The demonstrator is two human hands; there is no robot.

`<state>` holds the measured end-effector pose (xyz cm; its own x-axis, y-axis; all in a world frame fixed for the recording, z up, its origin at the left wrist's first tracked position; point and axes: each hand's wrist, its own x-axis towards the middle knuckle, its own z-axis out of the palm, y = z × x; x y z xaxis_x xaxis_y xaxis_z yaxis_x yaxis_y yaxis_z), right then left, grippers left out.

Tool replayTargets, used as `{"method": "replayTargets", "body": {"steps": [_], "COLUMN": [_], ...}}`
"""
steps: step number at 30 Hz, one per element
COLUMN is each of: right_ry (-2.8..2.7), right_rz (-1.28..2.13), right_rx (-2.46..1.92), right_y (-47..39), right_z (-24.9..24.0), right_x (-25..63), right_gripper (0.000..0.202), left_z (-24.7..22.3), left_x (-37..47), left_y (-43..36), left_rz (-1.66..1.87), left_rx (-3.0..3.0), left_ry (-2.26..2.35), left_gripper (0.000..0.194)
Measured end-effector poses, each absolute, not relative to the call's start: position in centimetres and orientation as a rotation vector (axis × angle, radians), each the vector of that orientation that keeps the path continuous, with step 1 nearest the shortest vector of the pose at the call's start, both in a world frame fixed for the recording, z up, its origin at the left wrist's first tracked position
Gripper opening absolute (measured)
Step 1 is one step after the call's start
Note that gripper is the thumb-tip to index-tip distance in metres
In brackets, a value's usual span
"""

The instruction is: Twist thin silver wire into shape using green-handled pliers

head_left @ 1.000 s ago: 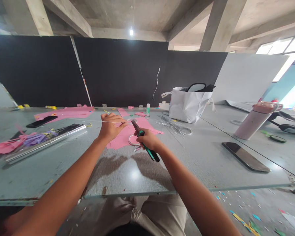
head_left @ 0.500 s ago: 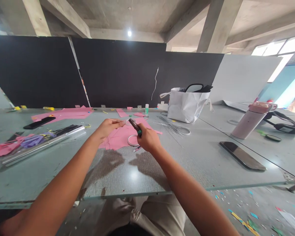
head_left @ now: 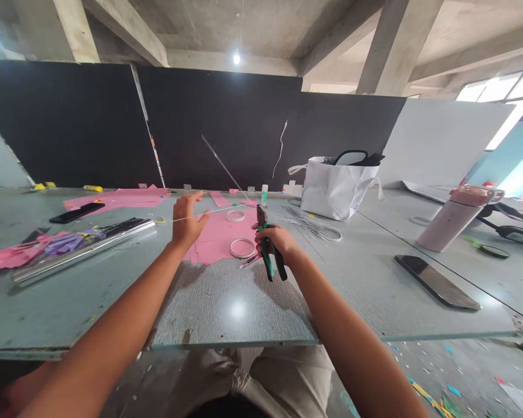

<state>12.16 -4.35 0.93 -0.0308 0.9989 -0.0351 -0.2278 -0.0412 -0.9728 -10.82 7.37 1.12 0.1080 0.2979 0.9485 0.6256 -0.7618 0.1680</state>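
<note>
My right hand [head_left: 275,241] is wrapped round pliers [head_left: 268,255] with green and black handles, their jaws pointing away from me. A thin wire [head_left: 224,162] rises up and to the left from near the jaws; another thin length [head_left: 220,209] runs leftward past my left hand. My left hand [head_left: 187,222] is raised with its fingers apart, above the left side of the pink paper [head_left: 211,235]. Two pale rings lie on the paper, one farther off [head_left: 235,216] and one nearer [head_left: 242,248]. A small cutter [head_left: 249,262] lies beside the nearer ring.
Loose wires [head_left: 309,223] lie right of the pliers, before a white bag [head_left: 331,188]. Farther right are a phone [head_left: 436,281] and a pink bottle [head_left: 455,220]. A foil roll [head_left: 87,252] and a black phone [head_left: 77,213] lie left. A glue stick [head_left: 264,193] stands at the back.
My left hand has opened and lifted off the thin wire. My right hand has moved slightly right, and the pliers' handles now show spread. A wire now sticks up against the black panel.
</note>
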Motion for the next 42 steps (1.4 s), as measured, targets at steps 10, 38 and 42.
{"method": "replayTargets", "body": {"steps": [10, 38, 42], "right_ry": [-1.323, -1.616, -1.763], "right_rz": [1.363, 0.541, 0.119], "right_rx": [-1.146, -1.446, -1.582], "right_y": [-4.9, -4.2, -4.8], "right_z": [0.1, 0.0, 0.3], "right_x": [9.2, 9.4, 9.5], "right_gripper": [0.028, 0.031, 0.04], "left_z": [2.1, 3.8, 4.4], "left_x": [-9.6, -8.0, -8.6], "left_y": [3.6, 3.4, 3.7], "left_rz": [-1.236, -1.725, -1.855], "left_rx": [-2.076, -2.655, -3.003], "left_ry": [-0.472, -1.414, -1.699], "left_gripper": [0.007, 0.023, 0.038]}}
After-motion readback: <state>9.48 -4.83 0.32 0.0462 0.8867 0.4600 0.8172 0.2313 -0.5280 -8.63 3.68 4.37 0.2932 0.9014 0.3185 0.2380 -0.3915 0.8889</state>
